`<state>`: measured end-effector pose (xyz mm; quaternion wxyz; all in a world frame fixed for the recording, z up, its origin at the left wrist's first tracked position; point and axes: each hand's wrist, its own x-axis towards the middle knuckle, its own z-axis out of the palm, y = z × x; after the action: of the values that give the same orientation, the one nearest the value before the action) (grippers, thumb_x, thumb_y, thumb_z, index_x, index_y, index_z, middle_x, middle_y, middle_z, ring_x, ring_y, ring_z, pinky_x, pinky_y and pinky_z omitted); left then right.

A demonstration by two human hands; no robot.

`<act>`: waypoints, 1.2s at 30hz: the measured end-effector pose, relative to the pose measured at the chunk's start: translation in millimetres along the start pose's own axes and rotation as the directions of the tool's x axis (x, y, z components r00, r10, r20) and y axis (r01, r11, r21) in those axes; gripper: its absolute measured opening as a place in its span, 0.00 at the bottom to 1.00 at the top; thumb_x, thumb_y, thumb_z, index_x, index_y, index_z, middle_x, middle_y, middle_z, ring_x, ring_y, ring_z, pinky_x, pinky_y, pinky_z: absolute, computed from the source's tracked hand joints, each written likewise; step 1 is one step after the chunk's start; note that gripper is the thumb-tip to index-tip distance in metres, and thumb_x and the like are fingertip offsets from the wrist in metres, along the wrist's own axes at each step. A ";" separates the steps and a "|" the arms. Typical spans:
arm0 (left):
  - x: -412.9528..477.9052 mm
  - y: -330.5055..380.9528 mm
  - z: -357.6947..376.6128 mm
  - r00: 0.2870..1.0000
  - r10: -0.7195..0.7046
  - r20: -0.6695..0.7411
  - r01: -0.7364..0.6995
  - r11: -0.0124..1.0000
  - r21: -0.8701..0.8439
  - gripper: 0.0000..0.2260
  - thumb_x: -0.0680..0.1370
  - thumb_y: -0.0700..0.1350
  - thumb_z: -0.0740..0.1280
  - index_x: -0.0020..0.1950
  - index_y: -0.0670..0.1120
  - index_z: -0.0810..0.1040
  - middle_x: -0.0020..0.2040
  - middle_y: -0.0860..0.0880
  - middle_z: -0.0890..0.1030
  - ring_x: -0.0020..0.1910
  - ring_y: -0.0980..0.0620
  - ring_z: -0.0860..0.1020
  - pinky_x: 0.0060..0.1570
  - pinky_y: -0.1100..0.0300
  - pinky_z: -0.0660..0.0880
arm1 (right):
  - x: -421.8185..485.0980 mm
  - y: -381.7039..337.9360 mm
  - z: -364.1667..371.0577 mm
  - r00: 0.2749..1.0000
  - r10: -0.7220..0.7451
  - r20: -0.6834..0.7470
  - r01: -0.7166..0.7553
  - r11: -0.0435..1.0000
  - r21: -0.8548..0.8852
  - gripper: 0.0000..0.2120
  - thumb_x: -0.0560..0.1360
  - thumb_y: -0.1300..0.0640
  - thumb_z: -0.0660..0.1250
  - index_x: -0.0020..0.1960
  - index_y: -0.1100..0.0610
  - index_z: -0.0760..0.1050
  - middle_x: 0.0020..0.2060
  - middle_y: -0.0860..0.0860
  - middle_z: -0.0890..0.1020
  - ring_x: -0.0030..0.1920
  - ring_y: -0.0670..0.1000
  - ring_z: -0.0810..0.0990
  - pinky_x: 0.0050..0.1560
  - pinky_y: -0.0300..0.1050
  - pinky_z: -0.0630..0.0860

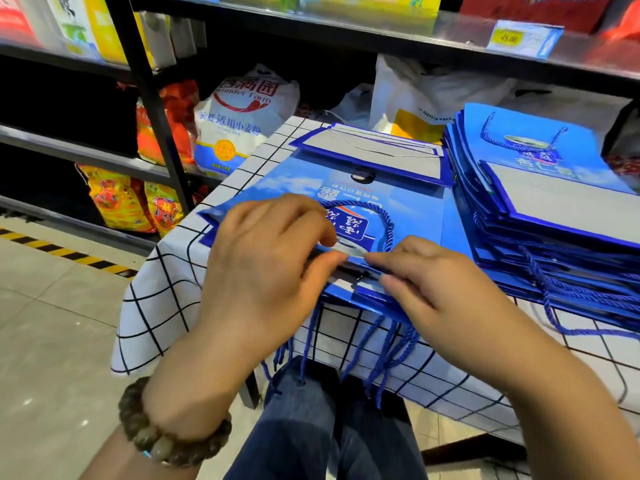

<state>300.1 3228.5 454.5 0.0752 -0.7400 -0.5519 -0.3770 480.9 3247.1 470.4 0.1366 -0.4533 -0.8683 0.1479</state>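
Bracelet (173, 434) on its wrist, the left hand (270, 251) pinches the near rim of a flat blue bag (311, 188). The right hand (426, 282) pinches the same rim just beside it. The bag overhangs the near edge of the checked surface (166, 271), cords (388, 344) dangling. An uneven pull could crease or tear the rim, or drag the bag off. Right of the bag, a stack (554, 209) of the same; behind it, shop shelves (149, 98); left, tiled floor (52, 306).

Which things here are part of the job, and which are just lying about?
In the job: left hand and right hand, both pinching the top edge of the blue paper bag; its rope handle; stack of flat blue bags.
Lying about: flour sack; yellow packs; price label.
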 end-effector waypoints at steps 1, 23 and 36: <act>-2.1 3.3 1.6 0.999 -0.024 -0.029 0.023 1.000 -0.020 0.10 0.73 0.52 0.64 0.37 0.47 0.78 0.48 0.50 0.81 0.50 0.50 0.76 0.51 0.58 0.62 | 1.0 -0.1 1.1 1.000 -0.001 -0.010 0.001 1.000 -0.023 0.21 0.76 0.48 0.50 0.65 0.48 0.71 0.44 0.44 0.70 0.50 0.49 0.74 0.51 0.45 0.71; -8.0 24.6 22.3 0.980 -0.132 0.147 0.121 0.989 0.086 0.05 0.68 0.49 0.66 0.32 0.51 0.77 0.52 0.52 0.82 0.60 0.44 0.75 0.62 0.40 0.57 | -1.8 -3.5 16.5 0.976 0.032 -0.215 -0.012 0.995 0.096 0.21 0.73 0.53 0.54 0.63 0.54 0.75 0.47 0.51 0.78 0.48 0.55 0.78 0.45 0.55 0.76; -18.5 -3.2 13.4 0.970 -0.037 0.239 0.042 0.999 -0.016 0.08 0.73 0.54 0.56 0.38 0.52 0.70 0.51 0.54 0.79 0.56 0.58 0.68 0.66 0.53 0.54 | 2.9 8.6 8.1 0.993 0.091 -0.081 -0.092 0.996 -0.016 0.11 0.77 0.50 0.58 0.57 0.44 0.76 0.44 0.46 0.72 0.47 0.52 0.75 0.47 0.52 0.73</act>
<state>301.7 3222.7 432.2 -0.0072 -0.7696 -0.5677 -0.2924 482.7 3253.0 460.0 0.1599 -0.4996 -0.8418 0.1272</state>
